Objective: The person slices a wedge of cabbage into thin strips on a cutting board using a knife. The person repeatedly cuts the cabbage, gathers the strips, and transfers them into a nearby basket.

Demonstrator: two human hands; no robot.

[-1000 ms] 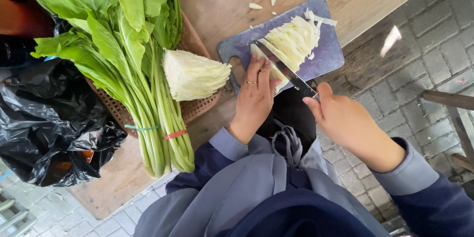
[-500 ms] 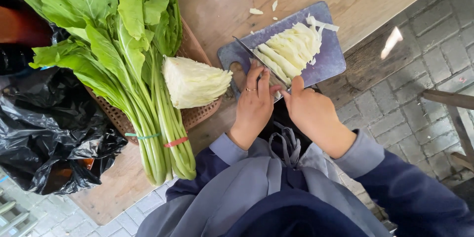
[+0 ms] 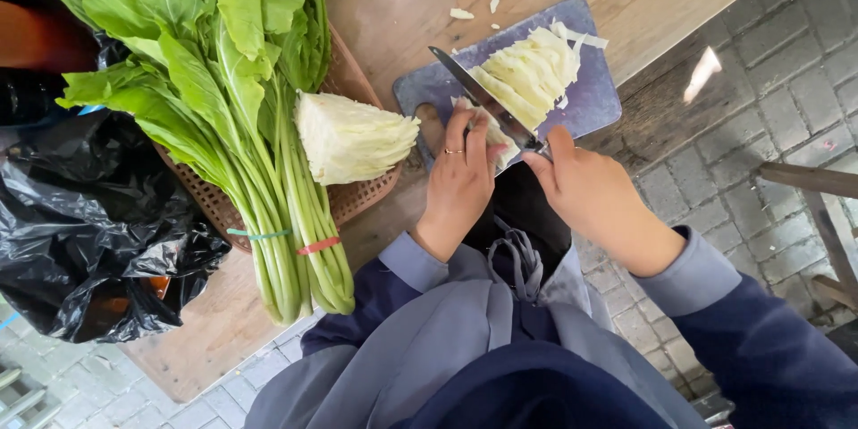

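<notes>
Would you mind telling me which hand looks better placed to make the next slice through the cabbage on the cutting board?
The right hand, probably: it already grips the knife, whose blade lies across the cabbage. The left hand rests fingers-down at the cabbage's near end, steadying it.

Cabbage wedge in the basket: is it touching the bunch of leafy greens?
Touching. The head view shows the cabbage wedge lying in the woven basket with its cut side pressed against the stalks of the leafy greens, no gap between them.

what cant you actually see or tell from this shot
- Knife handle: head view, hidden inside the right hand.
- Cabbage piece under the left hand: mostly covered by its fingers.
- Basket: largely buried under leafy greens and a cabbage wedge.
- Black bag contents: hidden, cut by the left edge.
</notes>
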